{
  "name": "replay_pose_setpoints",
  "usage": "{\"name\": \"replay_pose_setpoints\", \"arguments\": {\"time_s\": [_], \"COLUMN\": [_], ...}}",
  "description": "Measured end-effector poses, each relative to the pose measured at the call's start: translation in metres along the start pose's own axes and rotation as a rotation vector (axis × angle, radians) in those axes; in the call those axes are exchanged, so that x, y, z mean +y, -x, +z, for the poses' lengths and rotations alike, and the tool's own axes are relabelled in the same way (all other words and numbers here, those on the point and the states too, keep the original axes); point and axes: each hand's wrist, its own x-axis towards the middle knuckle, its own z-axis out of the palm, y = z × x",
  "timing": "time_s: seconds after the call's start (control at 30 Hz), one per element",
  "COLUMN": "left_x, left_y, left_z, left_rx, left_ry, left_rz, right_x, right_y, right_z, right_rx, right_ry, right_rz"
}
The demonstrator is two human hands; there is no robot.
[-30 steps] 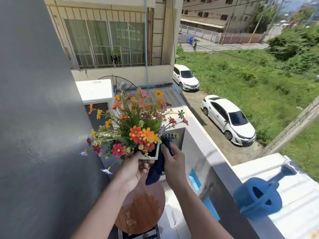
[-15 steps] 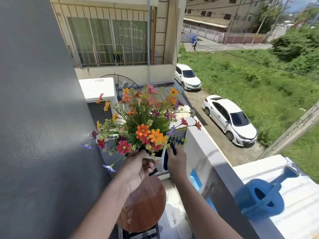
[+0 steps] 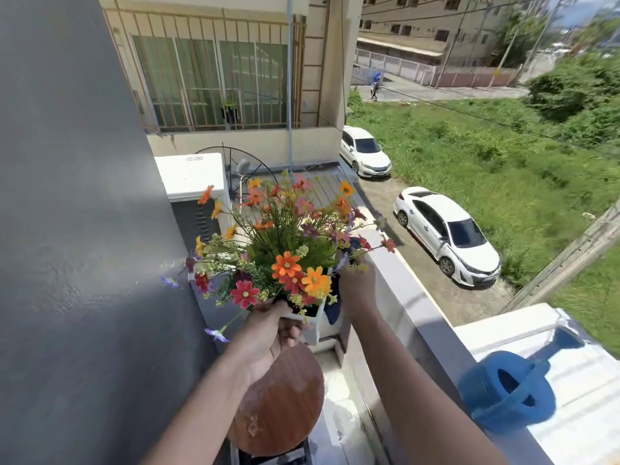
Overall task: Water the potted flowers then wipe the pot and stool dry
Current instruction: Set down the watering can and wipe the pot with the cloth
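White pot: lifted above the wooden stool, flowers upright.
Left hand: gripped the pot's near-left corner.
Right hand: pressed a dark blue cloth against the pot's right side.
Blue watering can: on the ledge, near right.
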Motion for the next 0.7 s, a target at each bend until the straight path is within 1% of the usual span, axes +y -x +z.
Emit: {"name": "replay_pose_setpoints", "arguments": {"time_s": [0.07, 0.1, 0.13, 0.17, 0.27, 0.37, 0.43, 0.5, 0.6, 0.63, 0.7], "left_x": [0.000, 0.000, 0.000, 0.000, 0.002, 0.009, 0.015, 0.021, 0.024, 0.024, 0.024], "left_y": [0.005, 0.006, 0.007, 0.007, 0.000, -0.007, -0.011, -0.014, -0.016, -0.017, -0.015], "left_z": [0.000, 0.000, 0.001, 0.002, 0.004, 0.005, 0.003, 0.001, 0.000, 0.001, 0.005], "left_rx": [-0.016, -0.020, -0.023, -0.021, 0.016, 0.060, 0.086, 0.095, 0.099, 0.099, 0.085], "left_ry": [-0.010, -0.019, -0.024, -0.028, 0.008, 0.071, 0.100, 0.107, 0.106, 0.109, 0.116], "left_rz": [-0.003, -0.005, -0.005, -0.002, 0.015, 0.032, 0.043, 0.061, 0.103, 0.111, 0.110], "right_x": [0.008, 0.011, 0.007, 0.006, 0.003, 0.013, 0.007, 0.010, 0.018, 0.022, 0.014], "right_y": [-0.003, -0.003, 0.002, 0.003, 0.015, 0.034, 0.055, 0.074, 0.094, 0.095, 0.092], "right_z": [-0.006, -0.008, -0.007, -0.005, 0.006, 0.017, 0.020, 0.020, 0.017, 0.017, 0.016], "right_rx": [-0.038, -0.068, -0.053, -0.034, -0.003, -0.016, -0.010, -0.044, -0.101, -0.097, -0.080], "right_ry": [0.007, -0.001, -0.028, -0.011, 0.048, 0.049, 0.014, 0.014, 0.042, 0.037, -0.006], "right_rz": [0.188, 0.239, 0.238, 0.197, -0.059, -0.165, -0.241, -0.332, -0.375, -0.392, -0.365]}}
